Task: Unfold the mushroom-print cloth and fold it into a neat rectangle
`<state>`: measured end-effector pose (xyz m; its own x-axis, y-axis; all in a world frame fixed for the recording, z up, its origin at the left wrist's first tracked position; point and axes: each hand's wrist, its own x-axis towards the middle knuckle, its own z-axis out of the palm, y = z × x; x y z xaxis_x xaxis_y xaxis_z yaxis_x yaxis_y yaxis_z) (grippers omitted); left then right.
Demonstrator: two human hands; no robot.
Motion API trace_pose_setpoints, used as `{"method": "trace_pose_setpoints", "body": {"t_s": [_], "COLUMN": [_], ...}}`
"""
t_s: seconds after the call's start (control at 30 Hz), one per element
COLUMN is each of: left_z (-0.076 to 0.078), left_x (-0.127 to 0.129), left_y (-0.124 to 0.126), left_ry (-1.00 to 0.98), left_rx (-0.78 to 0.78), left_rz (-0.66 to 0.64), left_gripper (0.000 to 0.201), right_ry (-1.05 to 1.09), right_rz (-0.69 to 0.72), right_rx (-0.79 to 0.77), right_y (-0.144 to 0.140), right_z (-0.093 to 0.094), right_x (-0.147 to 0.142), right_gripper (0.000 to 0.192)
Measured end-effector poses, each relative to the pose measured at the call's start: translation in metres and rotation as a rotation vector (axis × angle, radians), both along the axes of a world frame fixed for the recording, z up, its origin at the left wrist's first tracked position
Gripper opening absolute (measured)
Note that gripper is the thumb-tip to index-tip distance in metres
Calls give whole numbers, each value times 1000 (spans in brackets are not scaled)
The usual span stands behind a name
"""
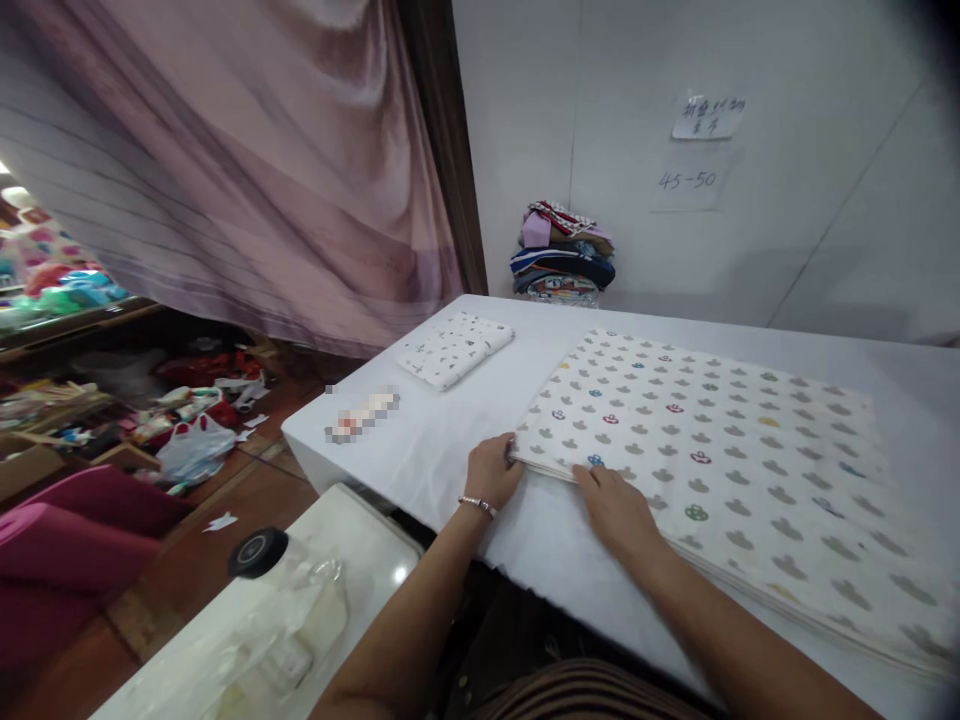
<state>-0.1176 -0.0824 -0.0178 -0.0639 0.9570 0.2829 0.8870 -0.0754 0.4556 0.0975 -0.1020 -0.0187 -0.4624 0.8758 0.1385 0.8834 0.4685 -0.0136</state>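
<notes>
A large folded white cloth printed with grey duck-like shapes and a few coloured outlines lies flat in several layers. My left hand, with a bracelet at the wrist, is closed on its near left corner. A little to the right, my right hand grips the near edge, fingertips on top; the thumb is hidden. Left of the big cloth rests a smaller folded white cloth with small dark prints, apart from both hands.
A white-covered table carries the cloths and a pixelated item. Behind stands a stack of folded fabrics against the wall. A white side surface holds a black round object and clear plastic. A pink curtain hangs left.
</notes>
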Motion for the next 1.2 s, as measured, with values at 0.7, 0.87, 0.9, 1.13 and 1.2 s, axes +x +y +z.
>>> {"method": "trace_pose_setpoints", "body": {"t_s": [0.7, 0.87, 0.9, 1.13, 1.2], "left_z": [-2, 4, 5, 7, 8], "left_x": [-6, -9, -10, -13, -12], "left_y": [14, 10, 8, 3, 2], "left_ry": [49, 184, 204, 249, 225], "left_rx": [144, 13, -9, 2, -20], "left_rz": [42, 10, 4, 5, 25], "left_gripper": [27, 24, 24, 29, 28], "right_ry": [58, 44, 37, -1, -11], "right_rz": [93, 97, 94, 97, 95], "right_rx": [141, 145, 139, 106, 109], "right_y": [-7, -8, -8, -6, -7], "right_z": [2, 2, 3, 3, 3], "right_x": [-12, -11, -11, -10, -9], "right_gripper": [32, 30, 29, 27, 28]}}
